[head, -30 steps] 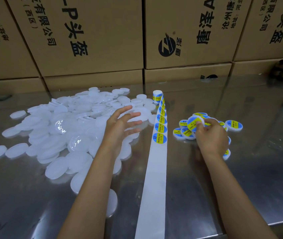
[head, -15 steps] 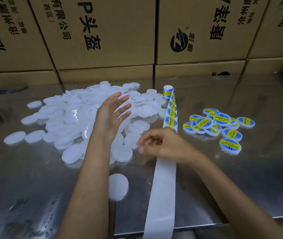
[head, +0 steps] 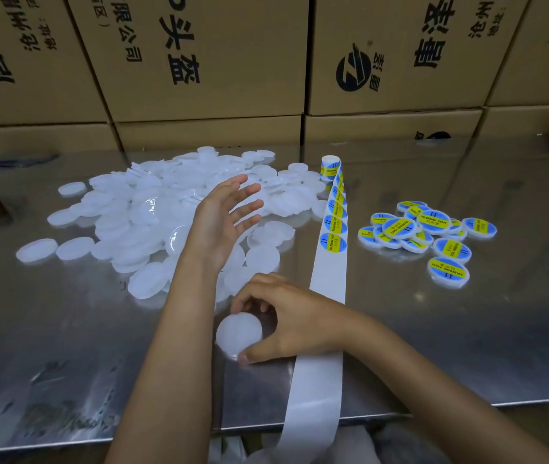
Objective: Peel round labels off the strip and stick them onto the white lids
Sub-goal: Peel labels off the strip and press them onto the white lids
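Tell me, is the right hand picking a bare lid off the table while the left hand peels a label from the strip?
Not quite. In the head view the left hand hovers open above the lid pile, away from the strip. The right hand does grip a bare lid.

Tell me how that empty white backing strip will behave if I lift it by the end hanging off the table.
The backing strip looks thin and floppy: it droops over the table edge. Probably very light, so it may slide on the shiny metal. Lifting could drag the remaining labels and the roll along.
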`<state>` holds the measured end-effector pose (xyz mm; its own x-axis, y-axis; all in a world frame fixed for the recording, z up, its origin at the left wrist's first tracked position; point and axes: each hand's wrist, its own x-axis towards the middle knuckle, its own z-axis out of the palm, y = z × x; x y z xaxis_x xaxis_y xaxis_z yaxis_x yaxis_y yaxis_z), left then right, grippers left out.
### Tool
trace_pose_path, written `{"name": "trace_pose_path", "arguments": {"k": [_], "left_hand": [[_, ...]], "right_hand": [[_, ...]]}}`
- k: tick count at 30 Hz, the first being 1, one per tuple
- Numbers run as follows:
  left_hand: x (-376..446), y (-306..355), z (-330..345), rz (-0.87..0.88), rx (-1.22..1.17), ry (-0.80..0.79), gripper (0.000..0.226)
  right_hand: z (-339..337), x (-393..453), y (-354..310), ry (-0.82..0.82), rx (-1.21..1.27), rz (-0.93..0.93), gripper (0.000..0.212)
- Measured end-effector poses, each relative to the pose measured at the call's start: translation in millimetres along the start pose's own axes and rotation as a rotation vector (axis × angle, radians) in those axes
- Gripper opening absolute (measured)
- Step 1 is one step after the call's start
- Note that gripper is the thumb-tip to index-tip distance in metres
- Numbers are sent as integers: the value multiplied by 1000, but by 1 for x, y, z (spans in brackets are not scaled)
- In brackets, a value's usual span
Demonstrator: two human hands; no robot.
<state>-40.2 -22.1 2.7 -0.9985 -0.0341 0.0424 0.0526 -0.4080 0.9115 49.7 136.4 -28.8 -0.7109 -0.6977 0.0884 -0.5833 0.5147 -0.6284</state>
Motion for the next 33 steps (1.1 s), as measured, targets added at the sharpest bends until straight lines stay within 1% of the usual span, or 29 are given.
{"name": "trace_pose_path", "arguments": {"k": [2, 4, 6, 8, 10, 12, 14, 16, 17, 19, 20, 22, 24, 25, 29, 33], "left_hand": [[0, -2, 3, 2, 24, -11, 24], [0, -6, 9, 1, 50, -27, 24], [1, -10, 18, 0, 74, -43, 23], [0, -16, 30, -38, 90, -85, 24], [-4, -23, 44, -141, 71, -174, 26], [-7, -32, 58, -233, 31, -292, 29], [-2, -39, 67, -217, 64, -338, 33], [5, -43, 72, -176, 86, -276, 37], [9, -44, 73, -172, 77, -232, 37], [17, -49, 73, -185, 59, -167, 37], [20, -52, 74, -193, 55, -146, 37], [23, -60, 75, -195, 55, -112, 37], [24, -67, 78, -167, 89, -86, 41], [26, -69, 79, -143, 119, -77, 43], [25, -72, 84, -57, 262, -82, 53], [21, -76, 83, -8, 382, -112, 53]], "right_hand": [[-6, -2, 4, 31, 68, 35, 44], [-20, -5, 11, 138, 156, 70, 42], [-40, -9, 21, 346, 234, 120, 42], [-60, -13, 34, 568, 279, 156, 43], [-74, -12, 45, 700, 231, 153, 44], [-81, -8, 54, 752, 152, 131, 46], [-85, -3, 66, 753, 124, 129, 49], [-91, 2, 81, 741, 177, 165, 49], [-93, 5, 88, 750, 192, 189, 46], [-92, 10, 104, 773, 130, 253, 37], [-90, 12, 110, 754, 66, 299, 35], [-80, 14, 120, 642, -74, 371, 37], [-72, 13, 126, 526, -159, 390, 40], [-71, 12, 127, 502, -174, 390, 40], [-69, 5, 125, 513, -215, 376, 37], [-71, -2, 122, 539, -235, 371, 35]]}}
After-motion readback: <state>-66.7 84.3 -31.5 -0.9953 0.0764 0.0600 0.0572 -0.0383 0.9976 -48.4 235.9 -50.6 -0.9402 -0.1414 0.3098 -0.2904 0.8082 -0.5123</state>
